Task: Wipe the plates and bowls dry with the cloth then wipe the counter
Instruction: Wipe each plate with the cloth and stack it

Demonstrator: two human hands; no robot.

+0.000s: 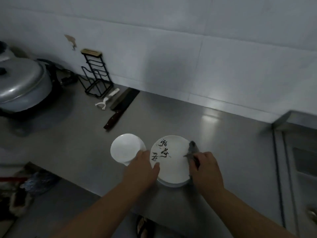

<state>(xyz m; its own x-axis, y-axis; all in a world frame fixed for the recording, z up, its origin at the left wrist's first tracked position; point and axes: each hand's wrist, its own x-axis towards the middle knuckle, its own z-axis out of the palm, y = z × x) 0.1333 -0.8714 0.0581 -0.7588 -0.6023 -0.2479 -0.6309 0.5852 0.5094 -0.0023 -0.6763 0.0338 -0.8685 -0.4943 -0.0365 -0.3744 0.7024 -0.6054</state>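
A white plate (173,162) with black brush writing tops a short stack of plates near the counter's front edge. My left hand (144,167) grips its left rim, thumb lying on the plate's face. My right hand (205,166) holds a grey cloth (192,150) against the plate's right rim. Just left of the plate stands a stack of white bowls (125,148), partly hidden behind my left hand.
On the steel counter (214,127) a cleaver (122,106) and a white peeler (106,100) lie toward the back. A black wire rack (96,76) stands by the tiled wall. A lidded metal pot (22,85) sits far left. A steel unit (295,134) rises at right.
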